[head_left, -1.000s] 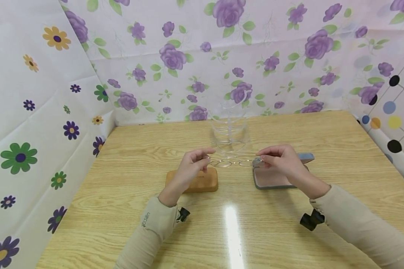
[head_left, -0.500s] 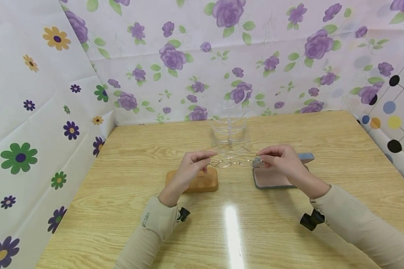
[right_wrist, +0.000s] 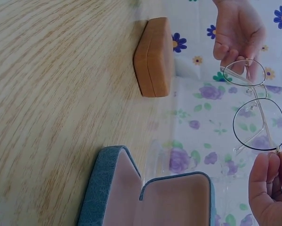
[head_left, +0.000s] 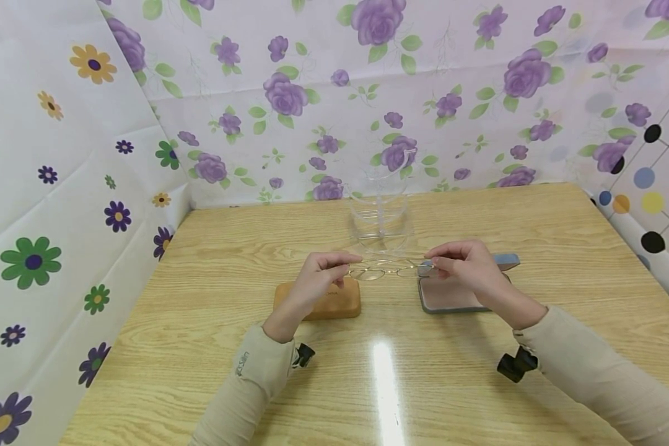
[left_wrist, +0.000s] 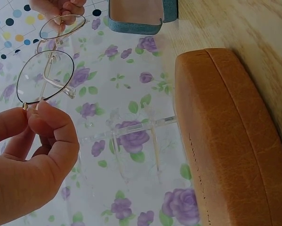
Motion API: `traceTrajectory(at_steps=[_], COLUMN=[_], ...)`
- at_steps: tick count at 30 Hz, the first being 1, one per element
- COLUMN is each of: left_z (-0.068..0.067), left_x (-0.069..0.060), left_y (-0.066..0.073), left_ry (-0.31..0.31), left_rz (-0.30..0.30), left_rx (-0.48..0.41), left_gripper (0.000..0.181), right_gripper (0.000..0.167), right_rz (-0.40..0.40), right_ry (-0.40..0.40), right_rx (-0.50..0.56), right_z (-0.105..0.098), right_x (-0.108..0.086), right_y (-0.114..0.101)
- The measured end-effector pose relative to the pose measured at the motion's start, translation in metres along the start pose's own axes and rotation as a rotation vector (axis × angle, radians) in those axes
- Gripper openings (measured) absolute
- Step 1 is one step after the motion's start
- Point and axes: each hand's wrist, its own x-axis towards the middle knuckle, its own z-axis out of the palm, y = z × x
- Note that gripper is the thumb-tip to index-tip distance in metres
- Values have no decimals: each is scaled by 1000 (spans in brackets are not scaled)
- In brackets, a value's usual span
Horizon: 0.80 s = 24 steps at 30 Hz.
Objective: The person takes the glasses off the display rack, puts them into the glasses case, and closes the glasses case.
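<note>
Thin gold-rimmed eyeglasses (head_left: 390, 271) are held up above the table between both hands. My left hand (head_left: 316, 280) pinches one end of the frame near the hinge, between thumb and fingers. At the other end, my right hand (head_left: 468, 271) pinches the frame the same way. In the left wrist view the eyeglasses (left_wrist: 74, 71) have thin dark rims, and a temple arm crosses behind the lenses. Below the left hand lies a closed brown glasses case (head_left: 340, 301). An open blue-grey glasses case (head_left: 451, 294) with a pink lining sits under the right hand.
Behind the eyeglasses stands a clear tiered display rack (head_left: 380, 217), with what look like thin metal frames on its lower tiers. Flower-printed sheets (head_left: 284, 148) rise behind and to the left of the wooden table (head_left: 245, 248). A dotted sheet (head_left: 658, 192) hangs at right.
The left hand's fingers have shifted slightly right along the eyeglasses, and the left end of the frame sits a touch lower. The right hand and both cases have stayed put.
</note>
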Motion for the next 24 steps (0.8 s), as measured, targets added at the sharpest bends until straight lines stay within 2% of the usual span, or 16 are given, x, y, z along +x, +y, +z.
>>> traceTrajectory(at_steps=[11, 18, 24], left_z=[2, 9, 18], left_x=[0, 2, 5], left_y=[-4, -9, -15], left_ry=[0, 0, -18], left_rz=[-31, 13, 10], left_rx=[19, 48, 100], left_gripper=[23, 20, 19], right_gripper=[26, 25, 26], right_rz=[-2, -36, -63], right_ry=[-8, -14, -30], right_rx=[14, 18, 20], right_z=[-2, -11, -19], right_x=[-1, -3, -8], right_y=[7, 15, 24])
